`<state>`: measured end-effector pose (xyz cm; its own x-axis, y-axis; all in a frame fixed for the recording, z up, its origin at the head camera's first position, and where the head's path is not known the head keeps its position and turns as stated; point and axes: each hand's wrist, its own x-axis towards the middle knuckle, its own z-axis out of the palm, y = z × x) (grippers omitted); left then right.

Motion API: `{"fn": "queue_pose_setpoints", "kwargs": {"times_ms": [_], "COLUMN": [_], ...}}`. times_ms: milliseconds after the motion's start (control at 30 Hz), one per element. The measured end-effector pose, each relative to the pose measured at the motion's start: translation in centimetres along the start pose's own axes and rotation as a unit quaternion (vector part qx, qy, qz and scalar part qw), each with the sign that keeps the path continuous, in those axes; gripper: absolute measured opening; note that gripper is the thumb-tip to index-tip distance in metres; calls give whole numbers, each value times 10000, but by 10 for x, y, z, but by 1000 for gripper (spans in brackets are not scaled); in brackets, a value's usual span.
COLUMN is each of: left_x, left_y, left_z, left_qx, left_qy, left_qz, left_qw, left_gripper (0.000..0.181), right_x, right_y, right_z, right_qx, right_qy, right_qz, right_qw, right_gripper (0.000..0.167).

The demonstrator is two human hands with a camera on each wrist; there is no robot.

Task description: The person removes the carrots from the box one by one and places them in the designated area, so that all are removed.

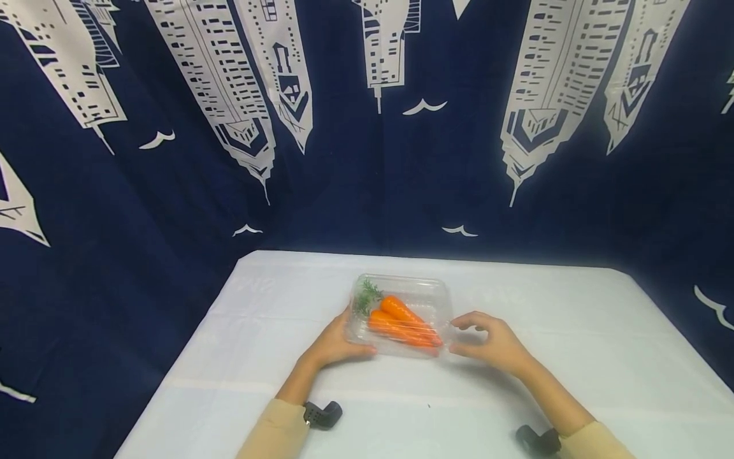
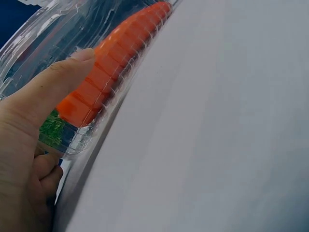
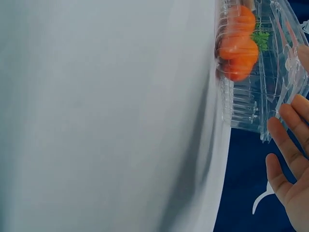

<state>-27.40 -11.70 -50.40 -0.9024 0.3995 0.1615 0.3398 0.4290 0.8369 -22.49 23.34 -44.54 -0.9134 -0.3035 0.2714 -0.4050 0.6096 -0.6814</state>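
Observation:
A clear plastic clamshell container [image 1: 421,290] sits on the white table, with several orange carrots [image 1: 401,322] and a green leafy sprig [image 1: 367,296] inside. At its left end my left hand [image 1: 338,341] grips it, the thumb lying along the front wall; in the left wrist view that thumb crosses in front of one carrot [image 2: 120,53]. On the other side my right hand [image 1: 496,344] is at the right edge, fingers spread and loosely bent. Its fingertips are close to the lid in the right wrist view; whether they touch I cannot tell.
The white table [image 1: 258,357] runs back to a dark blue cloth [image 1: 367,185] printed with white buildings and birds. A dark wrist device [image 1: 323,414] is at the left sleeve, and another dark device [image 1: 538,440] at the right.

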Motion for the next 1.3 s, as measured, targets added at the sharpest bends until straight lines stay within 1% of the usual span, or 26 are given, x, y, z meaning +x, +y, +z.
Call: {"fn": "queue_pose_setpoints", "kwargs": {"times_ms": [133,233,300,367,433,533,600,767,900,1167,1300], "left_x": [-2,-3,-2,-3,-3,-4,-4,-4,-4,-5,-4], "left_y": [3,4,3,2,2,3,4,6,6,6,6], "left_z": [0,1,2,2,3,3,3,1,0,-1,0], "left_qx": [211,373,508,633,731,860,908,901,890,908,938], "left_qy": [23,51,26,22,11,2,-2,13,24,-44,-58], "left_qz": [72,102,63,-47,-138,-187,-213,-175,-135,-191,-204], "left_qw": [9997,9992,9987,9980,9972,9961,9956,9958,9959,9957,9954], "left_gripper": [121,121,121,121,121,121,121,124,125,124,123], "right_x": [0,2,3,5,8,13,18,35,50,76,86], "right_y": [-2,-5,-6,-8,-9,-13,-16,-25,-29,-26,-27], "right_z": [-3,-6,-10,-13,-17,-23,-28,-40,-46,-50,-50], "right_qx": [-42,-59,-91,-113,-137,-125,-120,-84,48,178,137], "right_qy": [-7,-45,-72,-92,-106,-104,-82,80,164,295,360], "right_qz": [-34,15,89,154,96,9,13,223,273,268,410], "right_qw": [10000,10000,9999,9998,9998,9999,9999,9997,9995,9990,9984], "right_gripper": [40,40,40,39,36,33,32,31,35,43,48]}}
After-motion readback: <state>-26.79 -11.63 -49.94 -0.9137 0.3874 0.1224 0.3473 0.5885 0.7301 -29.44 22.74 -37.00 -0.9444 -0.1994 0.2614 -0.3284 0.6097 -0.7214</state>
